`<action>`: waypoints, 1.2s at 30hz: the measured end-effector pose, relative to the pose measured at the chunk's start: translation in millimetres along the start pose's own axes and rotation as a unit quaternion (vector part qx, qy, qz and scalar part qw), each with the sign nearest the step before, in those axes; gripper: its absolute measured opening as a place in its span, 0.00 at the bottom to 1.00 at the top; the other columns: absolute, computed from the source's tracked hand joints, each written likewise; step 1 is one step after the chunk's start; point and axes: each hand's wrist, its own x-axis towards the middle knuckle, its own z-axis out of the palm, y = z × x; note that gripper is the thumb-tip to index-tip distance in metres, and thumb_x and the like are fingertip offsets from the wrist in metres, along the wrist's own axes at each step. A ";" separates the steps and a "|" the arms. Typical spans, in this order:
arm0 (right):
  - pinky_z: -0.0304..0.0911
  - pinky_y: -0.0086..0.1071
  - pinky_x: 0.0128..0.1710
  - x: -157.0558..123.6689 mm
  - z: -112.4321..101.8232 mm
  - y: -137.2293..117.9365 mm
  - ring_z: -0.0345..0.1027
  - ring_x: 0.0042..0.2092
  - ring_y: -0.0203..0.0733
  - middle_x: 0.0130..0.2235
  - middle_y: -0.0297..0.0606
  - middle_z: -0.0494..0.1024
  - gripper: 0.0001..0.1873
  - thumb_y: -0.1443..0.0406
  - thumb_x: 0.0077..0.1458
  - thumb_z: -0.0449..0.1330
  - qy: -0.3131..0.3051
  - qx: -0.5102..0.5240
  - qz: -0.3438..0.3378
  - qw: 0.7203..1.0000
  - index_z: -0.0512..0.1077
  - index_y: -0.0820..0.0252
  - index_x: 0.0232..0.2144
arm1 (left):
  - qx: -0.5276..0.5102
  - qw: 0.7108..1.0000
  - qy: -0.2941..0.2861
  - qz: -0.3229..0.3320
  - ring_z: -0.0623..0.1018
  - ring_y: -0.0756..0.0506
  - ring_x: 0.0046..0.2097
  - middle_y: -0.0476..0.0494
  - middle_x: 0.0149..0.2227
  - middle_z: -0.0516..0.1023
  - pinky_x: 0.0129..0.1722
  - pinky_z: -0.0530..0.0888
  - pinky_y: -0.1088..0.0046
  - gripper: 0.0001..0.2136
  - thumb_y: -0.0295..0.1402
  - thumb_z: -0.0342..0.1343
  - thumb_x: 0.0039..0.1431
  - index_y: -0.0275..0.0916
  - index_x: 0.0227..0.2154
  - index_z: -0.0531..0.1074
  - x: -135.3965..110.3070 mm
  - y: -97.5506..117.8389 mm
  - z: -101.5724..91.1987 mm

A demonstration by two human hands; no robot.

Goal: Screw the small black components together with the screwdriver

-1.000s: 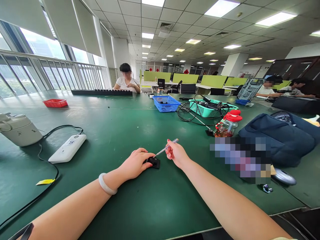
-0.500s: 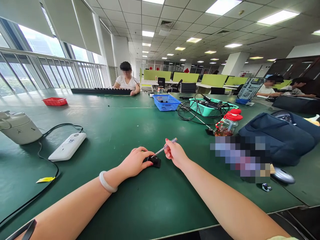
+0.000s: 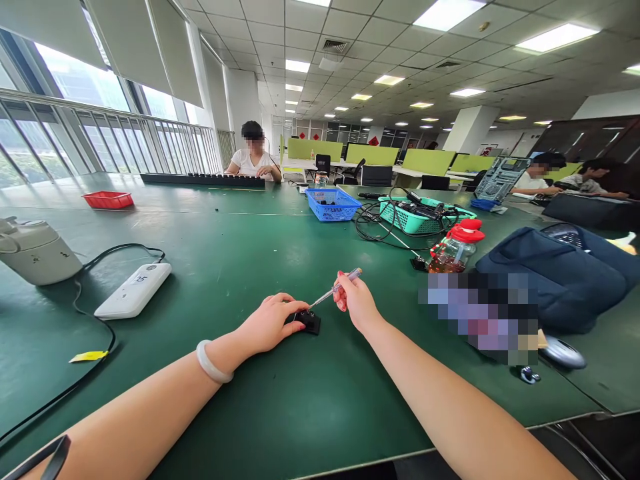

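Observation:
My left hand rests on the green table with its fingers curled over a small black part, pinning it down. A pale bangle sits on that wrist. My right hand pinches a thin clear-handled screwdriver, slanted down to the left with its tip at the top of the black part. Both hands are near the table's middle, close to me.
A white flat device with a black cable and a white kettle-like appliance lie at left. A blue basket, teal basket with cables, red-lidded jar and navy bag stand right. Other people sit at the far edge.
My right hand has lifted slightly and shifted right, keeping the screwdriver tip at the black part. The view has tilted down a little. My left hand stays on the part.

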 end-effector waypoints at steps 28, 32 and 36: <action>0.46 0.25 0.13 9.6 -2.8 7.2 0.50 0.15 0.28 0.14 0.29 0.66 0.23 0.50 0.51 0.67 -0.007 0.045 0.091 0.995 0.62 0.57 0.21 | -0.007 1.000 0.000 -0.005 0.72 0.38 0.58 0.39 0.53 0.76 0.62 0.67 0.53 0.17 0.37 0.55 0.64 0.46 0.56 0.73 0.6 0.4 0.8; 0.47 0.24 0.13 8.7 -2.8 5.6 0.50 0.15 0.28 0.14 0.30 0.66 0.24 0.51 0.52 0.66 -0.008 0.037 0.100 0.994 0.61 0.57 0.21 | -0.002 1.000 -0.003 -0.007 0.72 0.38 0.58 0.40 0.53 0.76 0.62 0.67 0.54 0.17 0.37 0.56 0.64 0.47 0.56 0.72 0.5 0.5 0.3; 0.47 0.24 0.13 8.8 -2.4 5.6 0.51 0.15 0.28 0.14 0.30 0.66 0.23 0.51 0.54 0.66 -0.007 0.032 0.099 0.995 0.62 0.58 0.20 | -0.003 1.000 -0.006 -0.002 0.71 0.38 0.58 0.39 0.53 0.76 0.62 0.67 0.53 0.17 0.37 0.55 0.65 0.47 0.56 0.72 0.5 -0.9 0.2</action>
